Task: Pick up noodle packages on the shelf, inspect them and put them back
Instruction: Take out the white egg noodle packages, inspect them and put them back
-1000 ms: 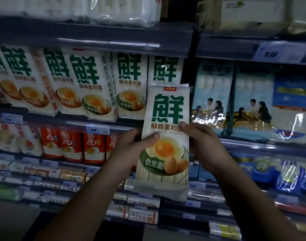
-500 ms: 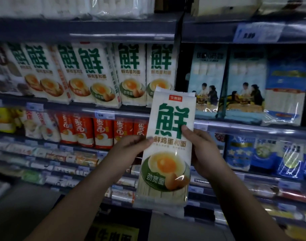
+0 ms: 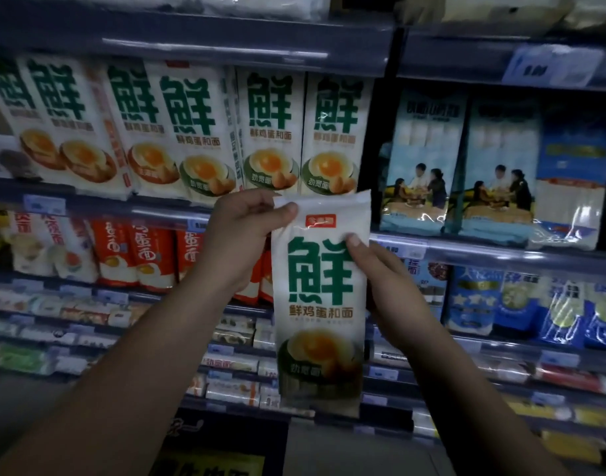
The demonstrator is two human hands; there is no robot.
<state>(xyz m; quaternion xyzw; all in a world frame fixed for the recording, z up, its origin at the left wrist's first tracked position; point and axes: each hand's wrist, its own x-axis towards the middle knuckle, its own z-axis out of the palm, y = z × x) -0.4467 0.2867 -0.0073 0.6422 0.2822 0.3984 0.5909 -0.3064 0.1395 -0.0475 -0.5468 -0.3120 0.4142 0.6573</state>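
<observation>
I hold one white noodle package [image 3: 320, 304] with a big green character and an egg picture upright in front of the shelves. My left hand [image 3: 241, 238] pinches its top left corner, thumb across the front. My right hand [image 3: 387, 283] grips its right edge at mid height, with the thumb on the green character. Behind it, a row of identical white noodle packages [image 3: 274, 132] stands on the upper shelf [image 3: 99, 202], just above and behind the held one.
Light blue noodle packs [image 3: 425, 166] with a family picture stand to the right of a dark upright post [image 3: 380, 132]. Red and white packs [image 3: 136, 252] fill the shelf below left, blue packs [image 3: 501, 304] below right. Lower shelves hold flat packets.
The held package has come lower in view and closer. My left hand has slid from its left edge at mid height up to the top corner. The view has tilted up a little.
</observation>
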